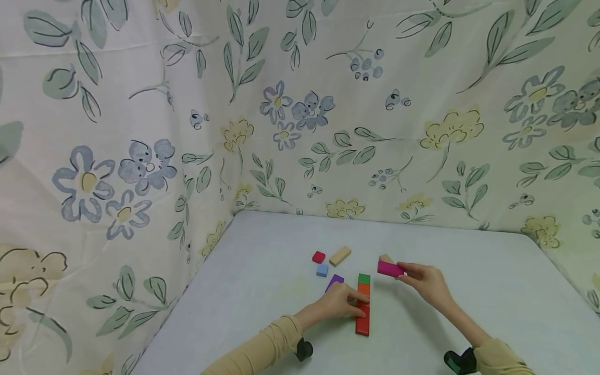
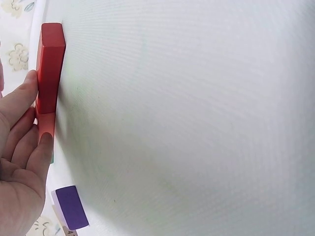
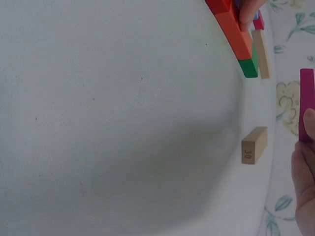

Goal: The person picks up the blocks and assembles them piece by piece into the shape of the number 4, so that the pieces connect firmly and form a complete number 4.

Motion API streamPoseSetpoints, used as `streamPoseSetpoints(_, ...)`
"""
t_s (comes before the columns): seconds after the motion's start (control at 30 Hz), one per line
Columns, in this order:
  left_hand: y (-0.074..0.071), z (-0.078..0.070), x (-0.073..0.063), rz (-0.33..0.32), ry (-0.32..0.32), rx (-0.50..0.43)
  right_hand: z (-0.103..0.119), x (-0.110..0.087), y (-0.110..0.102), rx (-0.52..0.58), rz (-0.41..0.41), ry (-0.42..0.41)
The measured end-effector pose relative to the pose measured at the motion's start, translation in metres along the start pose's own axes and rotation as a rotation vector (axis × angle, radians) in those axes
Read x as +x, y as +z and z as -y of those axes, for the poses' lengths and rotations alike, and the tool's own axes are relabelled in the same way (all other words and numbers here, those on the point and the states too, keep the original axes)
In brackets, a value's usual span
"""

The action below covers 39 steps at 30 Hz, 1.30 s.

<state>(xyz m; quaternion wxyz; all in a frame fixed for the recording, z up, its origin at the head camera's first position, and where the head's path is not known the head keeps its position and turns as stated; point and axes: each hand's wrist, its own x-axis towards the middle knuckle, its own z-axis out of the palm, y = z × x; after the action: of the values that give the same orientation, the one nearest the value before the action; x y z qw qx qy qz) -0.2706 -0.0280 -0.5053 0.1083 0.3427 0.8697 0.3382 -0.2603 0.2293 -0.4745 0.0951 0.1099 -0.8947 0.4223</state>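
A row of end-to-end blocks lies on the table: a red block [image 1: 363, 327] nearest, an orange block [image 1: 363, 288] beyond it and a green block [image 1: 364, 278] at the far end. My left hand [image 1: 338, 300] is over the middle of this row, its thumb at the red block and its fingers about the orange one. Raised off the table, a magenta block [image 1: 389, 269] is pinched by one end between thumb and fingers of my right hand [image 1: 427, 282]. Below it stands a plain wooden block [image 3: 250, 151] marked 30, partly hidden in the head view.
Left of the row lie a purple block [image 2: 73, 207], partly behind my left hand, a small blue block [image 1: 322, 270], a small crimson block [image 1: 319, 257] and a wooden block [image 1: 340, 256]. Floral cloth [image 1: 328, 172] hangs behind the white table [image 1: 469, 271] and along its left.
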Motion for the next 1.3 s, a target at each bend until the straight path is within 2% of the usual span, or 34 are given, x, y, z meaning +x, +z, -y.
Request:
streamPoseSetpoints(0.27,0.002,0.001,0.001,0.002,-0.022,-0.006,-0.010,-0.002,0.014,0.014,0.020,0.060)
streamPoseSetpoints(0.5,0.002,0.001,0.000,0.001,-0.007,0.000,-0.017,-0.003,0.024,-0.001,-0.001,0.026)
streamPoseSetpoints(0.87,0.001,-0.002,-0.002,0.000,-0.003,0.001,-0.019,-0.004,0.032,-0.029,0.002,0.056)
streamPoseSetpoints(1.3,0.001,0.000,-0.001,-0.007,0.011,0.013,-0.023,-0.003,0.038,-0.094,-0.016,0.008)
